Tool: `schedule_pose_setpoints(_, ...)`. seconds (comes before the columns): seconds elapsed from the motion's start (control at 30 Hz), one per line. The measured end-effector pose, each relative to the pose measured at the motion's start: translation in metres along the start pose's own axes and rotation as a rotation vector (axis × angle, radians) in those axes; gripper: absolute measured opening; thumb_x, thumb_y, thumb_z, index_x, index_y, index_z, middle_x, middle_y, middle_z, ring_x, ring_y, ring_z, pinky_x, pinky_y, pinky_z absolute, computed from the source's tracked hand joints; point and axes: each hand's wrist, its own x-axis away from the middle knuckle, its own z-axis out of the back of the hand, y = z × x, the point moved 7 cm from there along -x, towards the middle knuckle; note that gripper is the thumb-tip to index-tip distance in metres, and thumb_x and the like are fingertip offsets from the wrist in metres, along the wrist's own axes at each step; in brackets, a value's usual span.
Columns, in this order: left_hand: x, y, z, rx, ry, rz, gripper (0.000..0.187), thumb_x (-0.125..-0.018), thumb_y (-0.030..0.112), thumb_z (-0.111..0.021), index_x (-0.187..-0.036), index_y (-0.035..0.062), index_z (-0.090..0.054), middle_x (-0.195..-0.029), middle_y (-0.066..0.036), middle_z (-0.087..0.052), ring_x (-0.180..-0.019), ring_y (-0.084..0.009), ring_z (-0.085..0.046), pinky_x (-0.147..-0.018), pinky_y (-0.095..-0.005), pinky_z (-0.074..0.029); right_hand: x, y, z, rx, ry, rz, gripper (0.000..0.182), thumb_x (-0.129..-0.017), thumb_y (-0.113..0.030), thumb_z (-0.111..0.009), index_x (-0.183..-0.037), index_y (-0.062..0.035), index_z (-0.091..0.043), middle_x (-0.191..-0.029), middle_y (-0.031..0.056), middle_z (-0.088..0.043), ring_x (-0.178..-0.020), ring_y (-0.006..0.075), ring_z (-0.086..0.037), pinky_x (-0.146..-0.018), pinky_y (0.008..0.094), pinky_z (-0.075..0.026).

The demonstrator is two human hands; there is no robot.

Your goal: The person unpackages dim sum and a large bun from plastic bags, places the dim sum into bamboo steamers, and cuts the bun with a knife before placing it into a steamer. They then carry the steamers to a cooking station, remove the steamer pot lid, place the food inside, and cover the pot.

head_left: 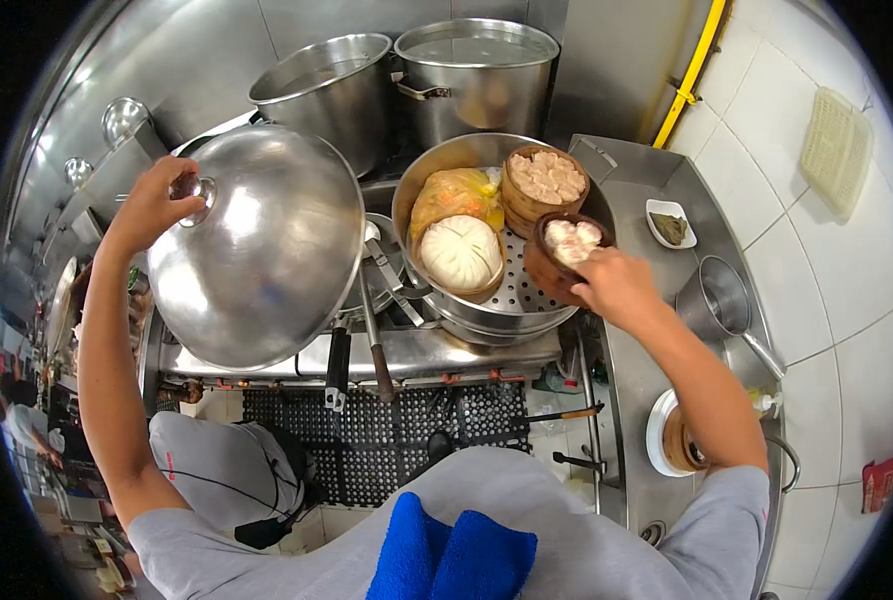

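My left hand (162, 205) grips the knob of a large domed metal lid (266, 240), which is tilted up to the left of the steamer pot (403, 205). Over the pot's right side, my right hand (614, 285) holds a small bamboo steamer basket (549, 270) with pale dumplings in it, tipped at an angle. Behind it in the pot sits another bamboo basket (522, 205) full of dumplings. A big white bun (461, 252) and a yellowish plastic-wrapped bundle (454, 198) take up the left half. The perforated steamer plate (518, 285) shows between them.
Two tall stockpots (326, 100) (481, 90) stand behind the steamer. On the steel counter to the right are a small white dish (671, 223), a saucepan (714, 300) and a bamboo basket on a white plate (663, 440). Long handles (374, 340) jut out at the stove's front edge.
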Motion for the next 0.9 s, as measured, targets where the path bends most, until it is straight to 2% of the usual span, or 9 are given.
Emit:
schedule_pose_setpoints(0.2, 0.004, 0.0, 0.0, 0.015, -0.01, 0.014, 0.039, -0.073, 0.016, -0.073, -0.104, -0.0002, -0.057, -0.093, -0.008, -0.059, -0.085, -0.0182, -0.057, -0.079, -0.0312, -0.045, -0.057, 0.001, -0.067, 0.04, -0.245, -0.095, 0.019, -0.075, -0.015, -0.065, -0.086, -0.0007, -0.069, -0.093, 0.0175, -0.068, -0.086, 0.0312, -0.068, -0.072, 0.0405, -0.055)
schedule_pose_setpoints(0.43, 0.001, 0.001, -0.004, 0.003, -0.047, -0.016, 0.037, -0.074, 0.016, -0.072, -0.103, -0.0005, -0.057, -0.093, -0.008, -0.057, -0.084, -0.0171, -0.055, -0.078, -0.0305, -0.045, -0.061, -0.006, -0.126, -0.008, -0.477, -0.165, 0.032, -0.075, -0.023, -0.067, -0.096, 0.0016, -0.069, -0.097, 0.0193, -0.068, -0.087, 0.0334, -0.067, -0.079, 0.0413, -0.054)
schedule_pose_setpoints(0.47, 0.0, 0.0, -0.006, 0.016, -0.062, 0.009, 0.037, -0.074, 0.016, -0.072, -0.103, -0.0006, -0.057, -0.093, -0.008, -0.056, -0.084, -0.0172, -0.054, -0.079, -0.0304, -0.045, -0.061, -0.009, -0.129, -0.023, -0.531, -0.167, 0.026, -0.084, -0.015, -0.058, -0.101, 0.0006, -0.068, -0.103, 0.0196, -0.068, -0.097, 0.0327, -0.066, -0.08, 0.0406, -0.054)
schedule_pose_setpoints(0.57, -0.002, 0.002, -0.01, 0.032, -0.078, 0.034, 0.036, -0.074, 0.014, -0.071, -0.102, -0.0008, -0.057, -0.092, -0.007, -0.056, -0.083, -0.0176, -0.054, -0.079, -0.0305, -0.045, -0.07, 0.006, -0.126, -0.196, -0.575, -0.235, 0.026, -0.085, -0.018, -0.058, -0.099, 0.0021, -0.068, -0.104, 0.0192, -0.067, -0.099, 0.0363, -0.064, -0.082, 0.0428, -0.052)
schedule_pose_setpoints(0.63, -0.002, 0.002, -0.012, 0.032, -0.081, 0.03, 0.036, -0.073, 0.014, -0.071, -0.102, -0.001, -0.056, -0.092, -0.007, -0.055, -0.083, -0.0179, -0.054, -0.078, -0.0306, -0.045, -0.064, 0.005, -0.062, -0.169, -0.418, 0.097, 0.025, -0.089, -0.022, -0.055, -0.1, -0.0038, -0.069, -0.1, 0.0199, -0.067, -0.09, 0.0374, -0.064, -0.08, 0.0458, -0.051)
schedule_pose_setpoints(0.7, -0.005, 0.005, -0.012, -0.027, -0.059, -0.004, 0.035, -0.073, 0.012, -0.071, -0.102, -0.0011, -0.056, -0.092, -0.007, -0.055, -0.082, -0.018, -0.053, -0.078, -0.0306, -0.044, -0.027, 0.049, -0.006, -0.709, -0.127, -0.297, 0.031, -0.09, -0.028, -0.06, -0.107, -0.0033, -0.066, -0.095, 0.0184, -0.068, -0.074, 0.0265, -0.069, -0.07, 0.0368, -0.053)
schedule_pose_setpoints(0.73, -0.003, 0.008, -0.011, 0.029, -0.048, 0.041, 0.035, -0.073, 0.011, -0.07, -0.103, -0.0005, -0.056, -0.091, -0.007, -0.054, -0.083, -0.0175, -0.053, -0.078, -0.03, -0.044, -0.004, 0.07, 0.015, -0.644, -0.065, -0.307, 0.035, -0.091, -0.029, -0.06, -0.111, -0.0013, -0.064, -0.092, 0.0154, -0.069, -0.069, 0.0199, -0.069, -0.069, 0.034, -0.052)
schedule_pose_setpoints(0.83, -0.007, -0.04, -0.02, 0.071, -0.016, -0.059, 0.04, -0.074, 0.005, -0.068, -0.111, -0.0015, -0.056, -0.095, -0.007, -0.053, -0.088, -0.0175, -0.054, -0.083, -0.0309, -0.045, 0.091, 0.132, 0.057, -0.619, -0.002, -0.522, 0.033, -0.092, -0.028, -0.058, -0.108, -0.0005, -0.065, -0.087, 0.0127, -0.069, -0.067, 0.017, -0.067, -0.067, 0.0332, -0.051)
schedule_pose_setpoints(0.9, -0.012, -0.084, -0.025, 0.101, -0.005, -0.105, 0.048, -0.077, 0.002, -0.065, -0.124, 0.0008, -0.053, -0.115, -0.008, -0.057, -0.101, -0.0177, -0.055, -0.089, -0.0313, -0.045, 0.172, 0.176, 0.054, -0.692, 0.027, -0.76, 0.033, -0.091, -0.03, -0.058, -0.102, 0.0, -0.066, -0.084, 0.0129, -0.069, -0.065, 0.0176, -0.066, -0.065, 0.0341, -0.05)
